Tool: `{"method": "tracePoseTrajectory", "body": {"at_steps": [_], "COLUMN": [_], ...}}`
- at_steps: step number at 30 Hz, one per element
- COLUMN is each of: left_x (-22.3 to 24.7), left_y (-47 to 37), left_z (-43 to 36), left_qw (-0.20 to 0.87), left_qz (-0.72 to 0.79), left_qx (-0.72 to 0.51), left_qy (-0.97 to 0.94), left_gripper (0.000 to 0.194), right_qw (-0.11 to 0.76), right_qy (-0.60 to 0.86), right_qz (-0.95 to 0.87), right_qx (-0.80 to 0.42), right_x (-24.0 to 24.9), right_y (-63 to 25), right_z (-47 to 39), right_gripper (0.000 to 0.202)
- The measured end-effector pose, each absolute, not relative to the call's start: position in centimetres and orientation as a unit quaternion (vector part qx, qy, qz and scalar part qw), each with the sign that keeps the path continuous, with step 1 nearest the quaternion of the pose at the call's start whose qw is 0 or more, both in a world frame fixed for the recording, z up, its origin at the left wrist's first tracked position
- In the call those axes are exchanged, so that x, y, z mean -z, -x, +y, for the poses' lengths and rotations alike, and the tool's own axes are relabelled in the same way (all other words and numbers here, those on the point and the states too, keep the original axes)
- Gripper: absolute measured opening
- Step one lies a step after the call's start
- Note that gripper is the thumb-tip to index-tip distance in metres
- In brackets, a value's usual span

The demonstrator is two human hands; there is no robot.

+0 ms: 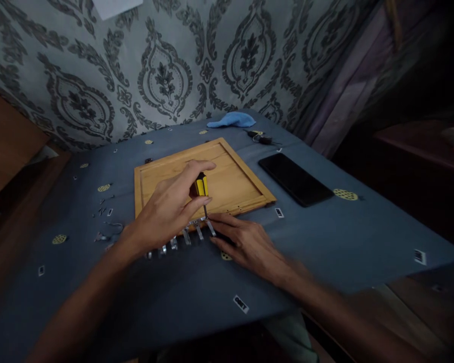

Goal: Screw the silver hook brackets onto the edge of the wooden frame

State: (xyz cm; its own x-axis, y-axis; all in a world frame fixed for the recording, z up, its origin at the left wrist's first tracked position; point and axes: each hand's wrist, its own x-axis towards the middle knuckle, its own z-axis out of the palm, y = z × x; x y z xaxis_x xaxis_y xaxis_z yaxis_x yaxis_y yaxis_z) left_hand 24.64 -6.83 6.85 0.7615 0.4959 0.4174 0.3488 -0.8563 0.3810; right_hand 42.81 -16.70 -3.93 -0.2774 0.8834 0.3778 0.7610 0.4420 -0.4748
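Observation:
My left hand point(168, 201) is closed around a screwdriver point(202, 185) with a yellow and black handle, index finger raised over its top. The screwdriver stands nearly upright, its shaft reaching down to the front edge of a framed wooden board point(185, 169). Along that edge sits a row of several shiny metal clips point(186, 236), jutting toward me. At the rightmost metal clip point(211, 228), my right hand point(249, 244) pinches with its fingertips, close to the screwdriver's tip. Whether the tip sits in a screw is too small to tell.
A black phone point(295, 179) lies right of the board. Behind it are dark small tools or cords point(263, 137) and a blue cloth point(232, 120). Small screws point(102, 210) and loose metal pieces point(103, 236) lie on the left of the blue tablecloth point(136, 307). Patterned wall behind.

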Motion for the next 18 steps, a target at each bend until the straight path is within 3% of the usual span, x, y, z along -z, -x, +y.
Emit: {"method": "tracePoseTrajectory", "body": {"at_steps": [7, 18], "left_x": [-7.8, -6.3], "left_y": [-24.7, -25.1], "left_z": [-7.0, -7.1], "left_qw": [0.166, 0.187], "left_qz": [0.256, 0.269], "left_qx": [-0.220, -0.289], "left_qy": [-0.926, -0.900], "left_gripper": [0.041, 0.024], "right_qw": [0.307, 0.305], "right_qy": [0.521, 0.520], "right_qz": [-0.789, -0.790], "right_qx": [-0.104, -0.109], "right_x": [3.9, 4.0], "right_y": [-42.8, -42.8], "right_z": [-16.7, -16.7], "right_gripper": [0.033, 0.030]}}
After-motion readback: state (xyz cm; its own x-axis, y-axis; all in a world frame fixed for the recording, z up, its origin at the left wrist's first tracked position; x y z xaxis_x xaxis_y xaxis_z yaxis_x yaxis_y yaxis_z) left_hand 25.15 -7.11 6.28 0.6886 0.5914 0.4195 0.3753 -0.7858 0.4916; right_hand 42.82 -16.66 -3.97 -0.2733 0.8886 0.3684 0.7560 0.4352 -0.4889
